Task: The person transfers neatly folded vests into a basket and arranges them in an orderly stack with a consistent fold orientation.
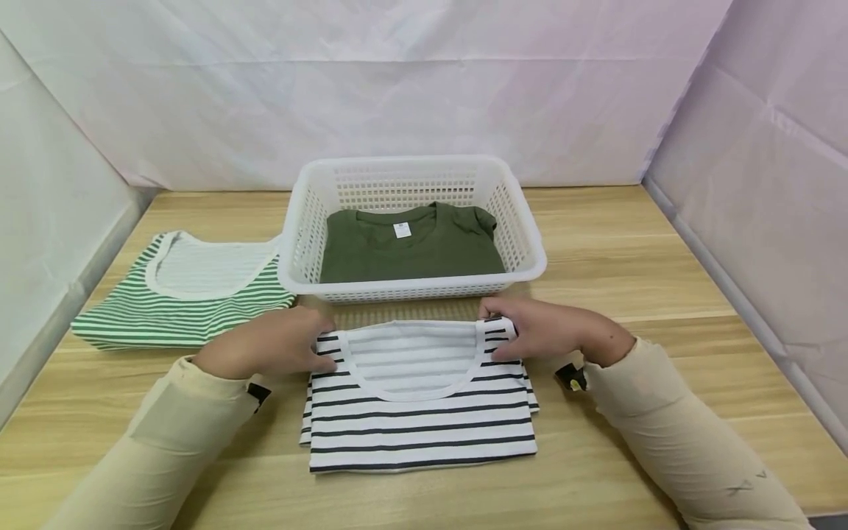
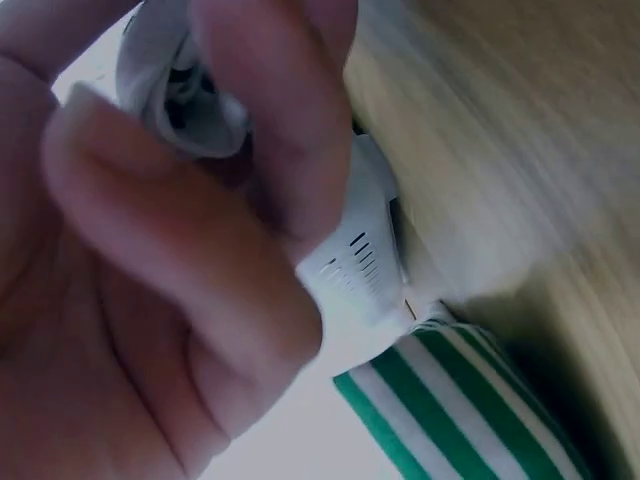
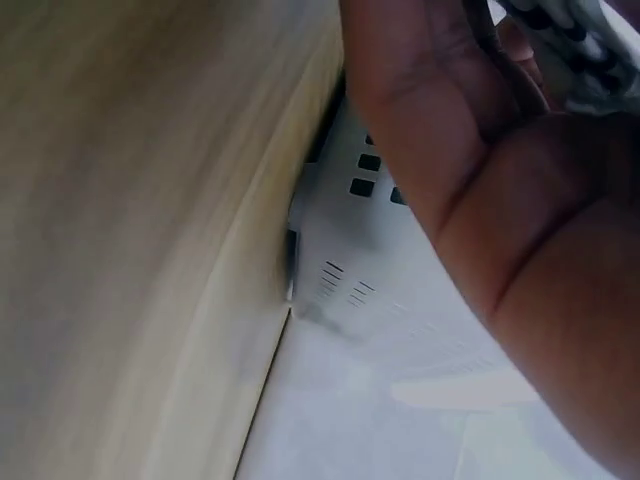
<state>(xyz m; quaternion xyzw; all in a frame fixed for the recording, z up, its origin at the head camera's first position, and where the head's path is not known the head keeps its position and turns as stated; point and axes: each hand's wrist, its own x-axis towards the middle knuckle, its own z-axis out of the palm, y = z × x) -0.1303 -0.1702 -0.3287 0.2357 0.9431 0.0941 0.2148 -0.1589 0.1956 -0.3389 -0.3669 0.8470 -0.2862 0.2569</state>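
A folded white shirt with black stripes (image 1: 424, 427) lies at the front of the table, its wide neckline towards the basket. At its left shoulder my left hand (image 1: 278, 342) pinches the cloth; the left wrist view shows curled fingers (image 2: 200, 260) with bunched striped fabric (image 2: 190, 110) between them. The opposite shoulder is gripped by my right hand (image 1: 539, 329), thumb on top and the other fingers partly hidden. In the right wrist view, a bit of striped cloth (image 3: 590, 50) shows beyond the palm (image 3: 560, 230).
Just behind the hands stands a white plastic basket (image 1: 411, 287) holding a folded dark green shirt (image 1: 417, 254). A folded green-and-white striped shirt (image 1: 179, 316) lies left, against the basket. White sheeting (image 1: 411, 96) encloses the wooden table (image 1: 616, 265) at the back and sides.
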